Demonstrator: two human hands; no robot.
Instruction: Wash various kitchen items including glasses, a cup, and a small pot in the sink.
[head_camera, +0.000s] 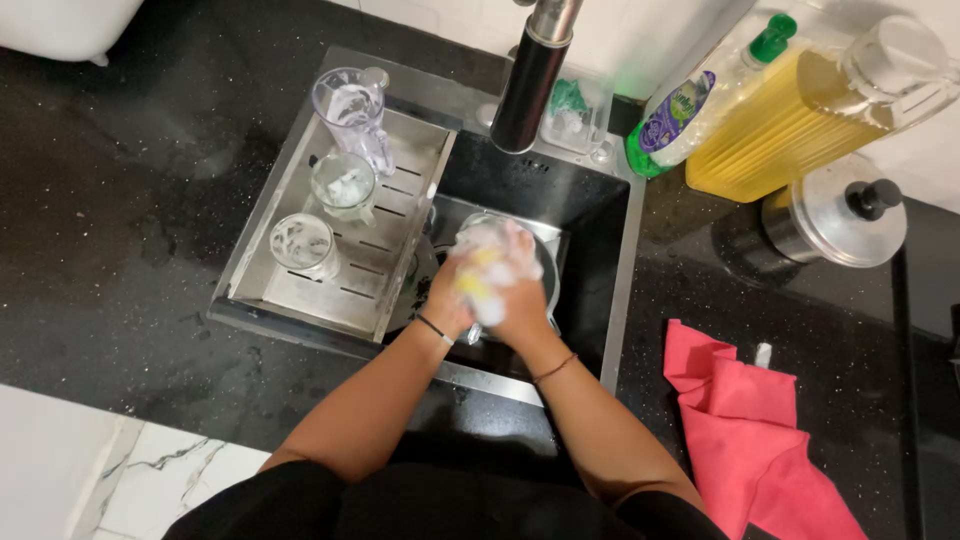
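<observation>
Both of my hands are pressed together over the sink (600, 250), covered in white foam. My left hand (455, 290) and my right hand (520, 290) squeeze a yellow sponge (478, 280) between them. Under the hands a round steel vessel (545, 262) lies in the basin, mostly hidden. The dark tap spout (528, 85) hangs just above and behind the hands.
A steel drain tray (395, 290) at the sink's left holds two soapy glasses (303, 243) (343, 184) and a clear jug (352, 110). Dish soap bottle (700, 100), yellow oil container (790, 120) and lidded steel pot (835, 215) stand back right. A red cloth (755, 430) lies right.
</observation>
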